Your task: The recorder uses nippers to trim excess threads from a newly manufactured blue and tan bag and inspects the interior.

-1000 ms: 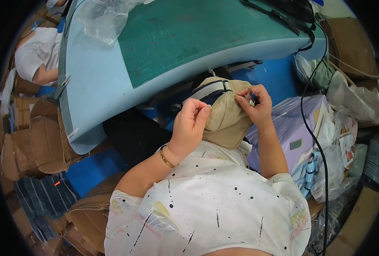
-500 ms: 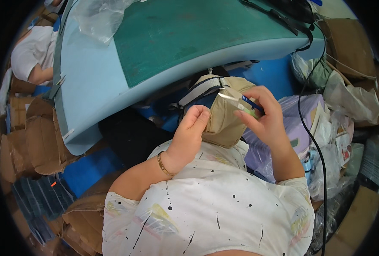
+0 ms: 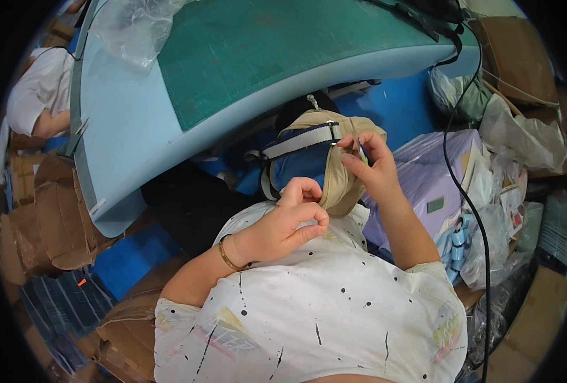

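On my lap sits a beige and blue bag [image 3: 348, 191] with a pale grey, navy-edged strap [image 3: 302, 140]. My right hand [image 3: 374, 163] is closed around thread snips [image 3: 356, 142] at the bag's upper side, beside the strap's metal buckle. Most of the snips' handle is hidden by the fingers. Low at the bag's near left side, my left hand [image 3: 282, 223] has its fingers bent and apart, with nothing visible in them.
A light blue table [image 3: 120, 121] with a green mat [image 3: 245, 57] curves ahead. A clear plastic bag lies on it. Lilac wrapped goods [image 3: 417, 172] and a hanging black cable [image 3: 465, 191] are at right. Cardboard boxes [image 3: 60, 210] and another person's white sleeve [image 3: 41, 83] are at left.
My right hand has moved up and left to the strap's buckle, turning the snips upright. My left hand has dropped slightly, and its pinched fingers have come apart.
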The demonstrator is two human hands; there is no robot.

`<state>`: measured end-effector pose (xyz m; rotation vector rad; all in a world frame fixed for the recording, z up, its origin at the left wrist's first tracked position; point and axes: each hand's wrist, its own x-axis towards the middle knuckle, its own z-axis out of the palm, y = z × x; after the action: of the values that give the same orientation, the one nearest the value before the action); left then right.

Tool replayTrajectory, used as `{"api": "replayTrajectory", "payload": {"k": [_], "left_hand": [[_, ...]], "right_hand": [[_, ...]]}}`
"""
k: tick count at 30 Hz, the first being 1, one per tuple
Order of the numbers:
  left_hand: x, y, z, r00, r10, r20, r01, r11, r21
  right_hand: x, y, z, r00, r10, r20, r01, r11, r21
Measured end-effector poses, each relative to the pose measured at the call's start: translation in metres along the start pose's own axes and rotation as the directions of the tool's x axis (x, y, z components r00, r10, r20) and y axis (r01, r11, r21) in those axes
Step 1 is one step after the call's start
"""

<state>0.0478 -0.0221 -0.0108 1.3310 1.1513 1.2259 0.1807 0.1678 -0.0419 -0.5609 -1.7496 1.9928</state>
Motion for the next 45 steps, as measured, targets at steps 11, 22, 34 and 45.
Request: {"api": "replayTrajectory", "payload": {"k": [11, 22, 34, 45], "left_hand": [[0.01, -0.008, -0.004, 0.971, -0.016, -0.237, 0.008, 0.999, -0.033], [0.009, -0.02, -0.007, 0.926, 0.027, -0.377, -0.06, 0.995, -0.076], [0.009, -0.018, -0.005, 0.912, 0.068, -0.405, -0.08, 0.997, -0.014], [0.009, -0.013, -0.003, 0.928, 0.042, -0.37, -0.057, 0.998, -0.029]], "right_hand": [[0.004, 0.0, -0.007, 0.984, -0.023, -0.179, 0.019, 0.999, -0.026], [-0.028, -0.024, -0.006, 0.876, -0.403, 0.265, 0.428, 0.396, -0.813], [-0.029, -0.037, 0.006, 0.84, -0.433, 0.327, 0.431, 0.167, -0.887], [-0.029, -0.051, 0.005, 0.834, -0.415, 0.363, 0.466, 0.181, -0.866]]}}
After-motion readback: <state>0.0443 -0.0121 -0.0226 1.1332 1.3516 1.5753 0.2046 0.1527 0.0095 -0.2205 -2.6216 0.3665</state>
